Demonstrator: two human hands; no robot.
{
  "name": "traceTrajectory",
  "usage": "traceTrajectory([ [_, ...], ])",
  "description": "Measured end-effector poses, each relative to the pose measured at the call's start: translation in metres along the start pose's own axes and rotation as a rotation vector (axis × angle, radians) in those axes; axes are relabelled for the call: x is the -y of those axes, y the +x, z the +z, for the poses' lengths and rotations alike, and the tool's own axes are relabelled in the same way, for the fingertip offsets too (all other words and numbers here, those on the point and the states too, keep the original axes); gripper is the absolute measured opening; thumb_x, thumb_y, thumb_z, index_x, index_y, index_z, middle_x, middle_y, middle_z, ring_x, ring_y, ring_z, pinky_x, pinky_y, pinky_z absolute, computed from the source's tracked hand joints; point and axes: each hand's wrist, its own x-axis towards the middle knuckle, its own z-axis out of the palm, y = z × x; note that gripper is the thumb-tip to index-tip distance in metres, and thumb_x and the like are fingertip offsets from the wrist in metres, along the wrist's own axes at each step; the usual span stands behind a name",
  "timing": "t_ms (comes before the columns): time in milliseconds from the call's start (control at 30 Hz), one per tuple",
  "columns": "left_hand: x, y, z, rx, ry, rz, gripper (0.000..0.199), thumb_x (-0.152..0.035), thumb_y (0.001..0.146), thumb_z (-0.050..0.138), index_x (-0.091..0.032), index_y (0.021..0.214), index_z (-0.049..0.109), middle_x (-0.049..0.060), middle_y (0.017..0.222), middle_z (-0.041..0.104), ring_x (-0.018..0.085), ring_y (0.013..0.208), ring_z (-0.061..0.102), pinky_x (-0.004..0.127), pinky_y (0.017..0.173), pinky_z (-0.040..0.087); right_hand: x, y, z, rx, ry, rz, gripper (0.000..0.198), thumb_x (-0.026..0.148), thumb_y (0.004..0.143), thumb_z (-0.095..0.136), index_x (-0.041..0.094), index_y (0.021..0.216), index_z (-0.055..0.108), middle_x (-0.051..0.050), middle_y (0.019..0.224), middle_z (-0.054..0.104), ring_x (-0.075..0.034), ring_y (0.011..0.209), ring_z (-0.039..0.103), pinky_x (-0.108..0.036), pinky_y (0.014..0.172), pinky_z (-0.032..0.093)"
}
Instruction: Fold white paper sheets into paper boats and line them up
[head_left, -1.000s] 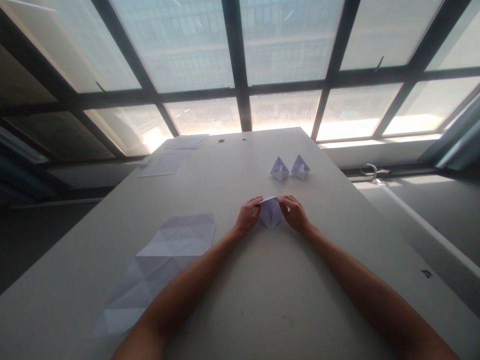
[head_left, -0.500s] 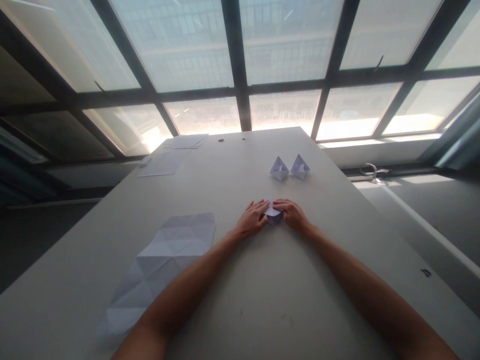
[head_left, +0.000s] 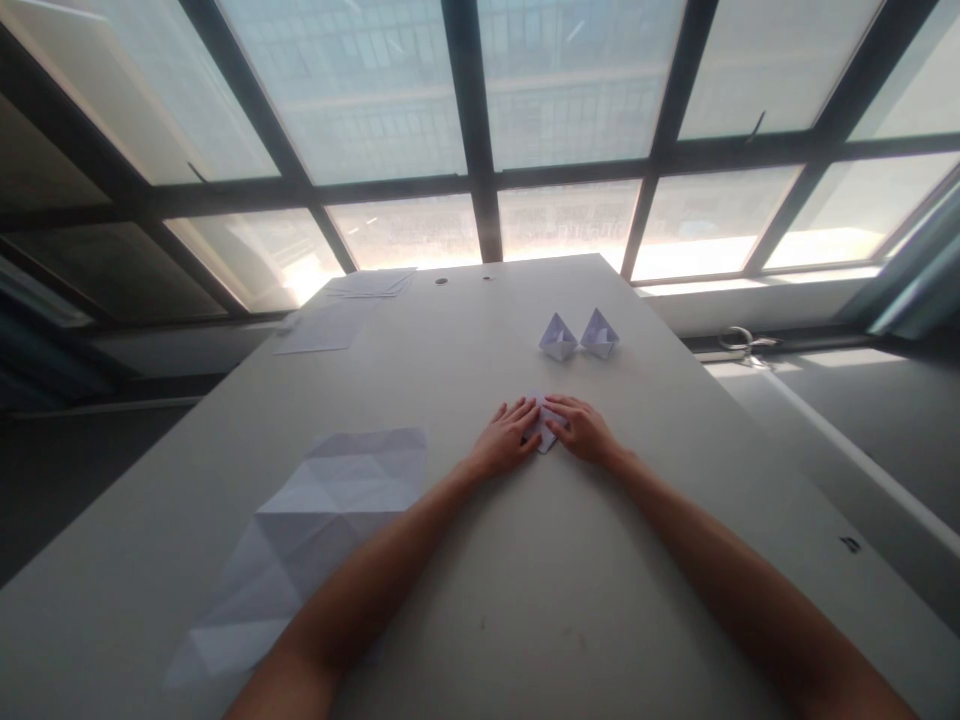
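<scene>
Head view: folded paper (head_left: 546, 441) on worktop (head_left: 555, 560), beneath left hand (head_left: 505, 440) and right hand (head_left: 588, 432); both grips unclenched, fingers spread over it, apparently pressing creases flat; paper boats (head_left: 558, 350) beyond, likely kept clear.

Seemingly an office, with a long white table (head_left: 457, 365) before large dark-framed windows (head_left: 484, 130), a building (head_left: 375, 100) outside.
</scene>
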Motion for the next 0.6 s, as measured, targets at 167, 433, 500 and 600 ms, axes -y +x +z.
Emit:
traceTrajectory([
  [167, -0.004, -0.001, 0.002, 0.030, 0.098, 0.013, 0.063, -0.043, 0.100, 0.037, -0.015, 0.155, 0.026, 0.013, 0.162, 0.021, 0.024, 0.151, 0.014, 0.047, 0.123, 0.012, -0.001, -0.001, 0.006, 0.171, -0.130, -0.010, 0.055, 0.033, 0.096, 0.048, 0.018, 0.149, 0.042, -0.012, 0.154, 0.040, -0.024, 0.145, 0.033, -0.048, 0.120, 0.021],
  [433, -0.006, -0.001, -0.004, -0.051, 0.076, -0.071, 0.044, -0.041, 0.101, 0.034, -0.027, 0.141, 0.048, 0.005, 0.152, 0.045, 0.019, 0.143, 0.037, 0.046, 0.122, 0.020, 0.003, -0.002, 0.000, 0.202, -0.101, -0.028, 0.053, 0.037, 0.095, 0.050, 0.022, 0.146, 0.047, -0.011, 0.153, 0.042, -0.026, 0.146, 0.030, -0.056, 0.119, 0.014],
  [500, -0.005, -0.001, -0.005, -0.080, 0.064, -0.087, 0.039, -0.039, 0.100, 0.039, -0.026, 0.134, 0.053, 0.005, 0.147, 0.051, 0.019, 0.140, 0.041, 0.045, 0.121, 0.023, 0.005, -0.002, -0.002, 0.184, -0.071, -0.054, 0.050, 0.037, 0.094, 0.053, 0.023, 0.142, 0.051, -0.010, 0.150, 0.046, -0.027, 0.145, 0.033, -0.059, 0.118, 0.014],
  [600, -0.002, -0.001, -0.005, -0.049, 0.074, -0.073, 0.048, -0.038, 0.098, 0.042, -0.022, 0.143, 0.045, 0.007, 0.153, 0.043, 0.023, 0.146, 0.031, 0.047, 0.120, 0.024, 0.007, -0.003, -0.005, 0.178, -0.028, -0.094, 0.048, 0.036, 0.092, 0.055, 0.025, 0.139, 0.054, -0.010, 0.149, 0.049, -0.027, 0.143, 0.036, -0.061, 0.117, 0.013],
])
